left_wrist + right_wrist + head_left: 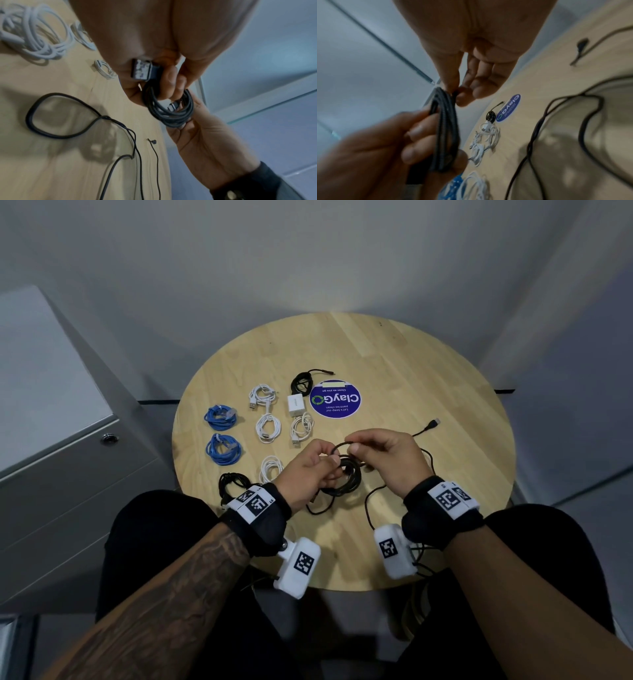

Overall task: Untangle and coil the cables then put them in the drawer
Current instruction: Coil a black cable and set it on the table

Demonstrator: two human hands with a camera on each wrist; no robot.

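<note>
From above, the left hand [310, 470] grips a black cable coil [347, 475] over the round worktop [428, 378], and the right hand [387, 457] pinches a strand of it. Two blue bundles [221, 417], four white bundles [263, 396] and two more black coils [301, 381] lie beside a white charger [296, 405] and a blue sticker [335, 400].

At the left wrist, a plug [141, 69] sits under the fingers.

At the right wrist, loose black cable [573, 121] trails across the wood.
</note>
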